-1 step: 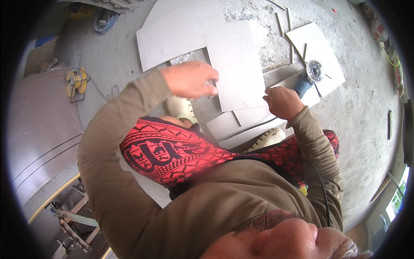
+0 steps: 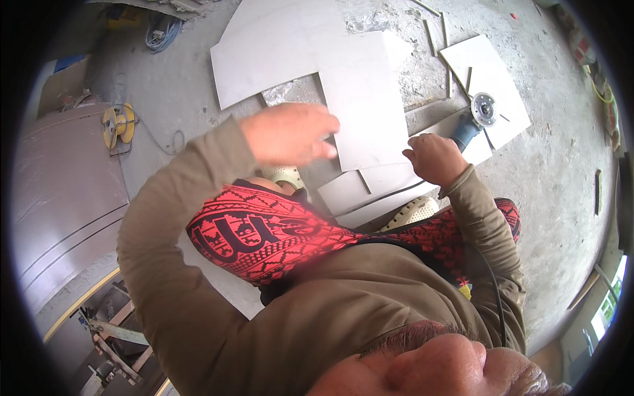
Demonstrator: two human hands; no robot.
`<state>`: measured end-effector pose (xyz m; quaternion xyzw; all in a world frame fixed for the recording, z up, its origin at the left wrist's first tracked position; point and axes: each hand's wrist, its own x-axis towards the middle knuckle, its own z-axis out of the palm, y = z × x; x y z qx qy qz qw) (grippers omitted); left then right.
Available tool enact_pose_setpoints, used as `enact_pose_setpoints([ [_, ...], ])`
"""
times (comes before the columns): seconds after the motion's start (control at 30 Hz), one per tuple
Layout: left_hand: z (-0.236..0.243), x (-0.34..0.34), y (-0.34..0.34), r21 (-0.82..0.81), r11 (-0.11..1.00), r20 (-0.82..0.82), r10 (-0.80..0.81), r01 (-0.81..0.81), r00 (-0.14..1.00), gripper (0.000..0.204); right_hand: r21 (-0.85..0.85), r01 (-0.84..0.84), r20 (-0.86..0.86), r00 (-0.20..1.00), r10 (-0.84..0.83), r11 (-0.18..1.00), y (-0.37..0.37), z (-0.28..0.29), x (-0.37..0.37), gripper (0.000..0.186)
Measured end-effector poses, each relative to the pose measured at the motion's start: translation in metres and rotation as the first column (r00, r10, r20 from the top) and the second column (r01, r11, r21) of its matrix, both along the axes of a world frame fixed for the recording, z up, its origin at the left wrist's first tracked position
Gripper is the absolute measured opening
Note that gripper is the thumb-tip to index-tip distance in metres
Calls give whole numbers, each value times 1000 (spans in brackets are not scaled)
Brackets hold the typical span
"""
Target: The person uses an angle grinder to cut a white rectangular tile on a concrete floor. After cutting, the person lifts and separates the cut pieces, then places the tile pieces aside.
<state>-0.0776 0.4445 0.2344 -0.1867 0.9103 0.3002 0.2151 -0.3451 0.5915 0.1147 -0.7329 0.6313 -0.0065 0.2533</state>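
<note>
My right hand (image 2: pixel 436 158) is closed round the rear of an angle grinder (image 2: pixel 467 132) with a blue body. Its round cutting disc (image 2: pixel 484 109) faces up over a white offcut panel. To the left, my left hand (image 2: pixel 290 134) hovers by the notched edge of a large white sheet (image 2: pixel 363 92), thumb and fingers apart and slightly blurred. I see nothing between them. A black cable (image 2: pixel 386 192) runs from beneath my right hand across a smaller white piece (image 2: pixel 389 177) near my feet.
Narrow strips (image 2: pixel 430 37) lie on the dusty concrete at the far right of the sheet. A yellow cable reel (image 2: pixel 119 127) stands at left, beside a large brownish panel (image 2: pixel 66 191). A coiled blue cable (image 2: pixel 163 34) lies far left. My pale clog (image 2: pixel 413 211) is close to the grinder cable.
My left hand has shifted slightly, its fingertips a little further right. My right hand and the grinder stay nearly in place.
</note>
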Motion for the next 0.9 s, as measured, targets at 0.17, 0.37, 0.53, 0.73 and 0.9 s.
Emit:
enact_pose_setpoints([
  [0.17, 57, 12, 63, -55, 998, -72, -45, 41, 996, 43, 8, -13, 67, 998, 12, 1000, -11, 14, 11, 30],
  [0.37, 12, 34, 18, -231, 973, 243, 50, 8, 969, 26, -30, 2, 47, 999, -1, 1000, -39, 19, 13, 31],
  [0.53, -16, 36, -37, -63, 984, 254, 179, -169, 951, 26, 43, 59, 17, 998, -60, 997, -58, 47, 15, 36],
  [0.73, -34, 50, -45, 82, 977, 274, 166, -195, 947, 30, 362, 282, 102, 935, -338, 889, -61, 64, 3, 42],
  [0.9, -26, 87, 11, 90, 874, 66, 473, -478, 878, 28, 307, 614, 149, 724, -674, 728, 36, 46, 47, 34],
])
